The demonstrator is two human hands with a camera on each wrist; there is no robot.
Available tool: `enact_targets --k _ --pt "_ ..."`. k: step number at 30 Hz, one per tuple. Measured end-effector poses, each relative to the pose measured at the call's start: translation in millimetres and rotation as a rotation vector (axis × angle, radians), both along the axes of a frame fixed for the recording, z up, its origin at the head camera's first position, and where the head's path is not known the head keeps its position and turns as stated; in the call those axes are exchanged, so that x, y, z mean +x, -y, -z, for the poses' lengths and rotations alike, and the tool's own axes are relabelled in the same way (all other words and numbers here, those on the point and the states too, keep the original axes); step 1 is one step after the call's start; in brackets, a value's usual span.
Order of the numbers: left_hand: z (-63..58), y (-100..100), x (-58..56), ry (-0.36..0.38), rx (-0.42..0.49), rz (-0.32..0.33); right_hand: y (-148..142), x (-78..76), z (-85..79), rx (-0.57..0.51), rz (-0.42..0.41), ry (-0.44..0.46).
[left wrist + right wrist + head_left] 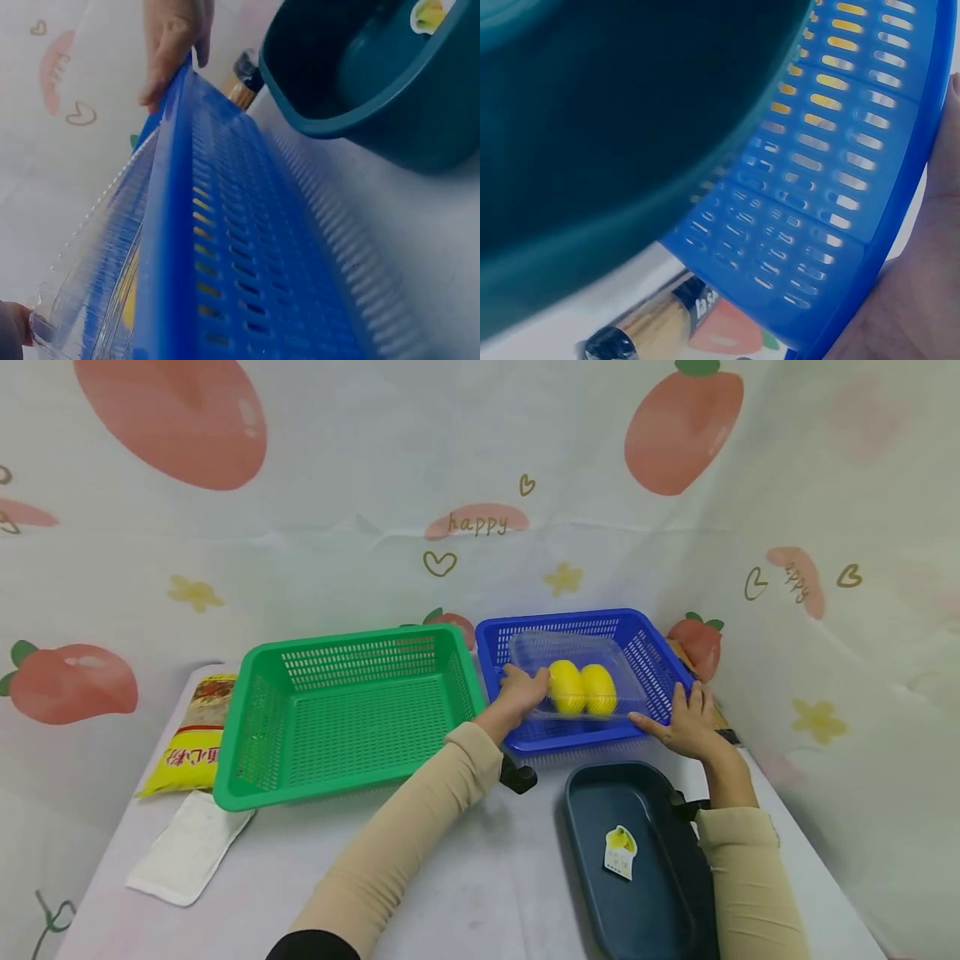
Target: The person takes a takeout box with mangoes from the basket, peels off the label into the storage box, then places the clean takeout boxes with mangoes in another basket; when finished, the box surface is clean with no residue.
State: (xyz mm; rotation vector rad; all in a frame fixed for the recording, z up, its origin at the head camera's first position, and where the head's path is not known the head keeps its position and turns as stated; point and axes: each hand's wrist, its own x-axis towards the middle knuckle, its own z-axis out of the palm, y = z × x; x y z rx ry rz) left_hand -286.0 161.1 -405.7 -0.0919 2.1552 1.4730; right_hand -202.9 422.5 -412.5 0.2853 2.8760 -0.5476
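A clear plastic box (622, 672) with two yellow oval things (581, 687) showing through it sits in the blue basket (517, 745). At the box's left end, my left hand (522, 693) pinches its edge; only a fingertip (16, 322) of it shows in the left wrist view. My right hand (690, 727) rests on the basket's front right corner, thumb along the front rim and fingers straight over the side rim. Its palm (922, 247) lies against the blue rim in the right wrist view.
Left of the blue basket stands a green basket (352, 790). A yellow packet (191, 743) and a white packet (191, 847) lie beyond it. In front is a dark teal tub (637, 910) with a label inside. A tan, black-banded pack (656, 322) lies beside the blue basket.
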Motion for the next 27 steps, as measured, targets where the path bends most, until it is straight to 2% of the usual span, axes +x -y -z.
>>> enact_targets --k 4,8,12,18,20,24,27 --pt "0.7 -4.0 2.2 -0.059 -0.005 -0.057 0.6 -2.6 -3.2 0.000 -0.004 0.003" --pt "-0.2 -9.1 5.2 -0.095 -0.079 -0.096 2.2 -5.7 -3.4 -0.019 -0.006 0.012" --pt "1.7 -11.7 7.4 -0.091 -0.146 -0.106 3.7 -7.1 -3.8 -0.047 -0.007 0.023" --pt "-2.6 -9.0 9.4 -0.057 -0.177 -0.090 4.8 -10.6 -3.6 -0.033 -0.014 0.016" --pt "-5.2 -5.0 9.1 -0.062 -0.177 -0.081 6.4 -14.8 -2.6 -0.025 -0.024 0.013" --pt "-12.7 10.2 10.5 -0.125 -0.138 -0.066 8.1 -22.5 0.2 -0.025 -0.049 0.009" --pt "-20.7 26.2 18.3 -0.201 -0.070 -0.044 3.3 -17.9 0.9 -0.032 -0.041 0.020"
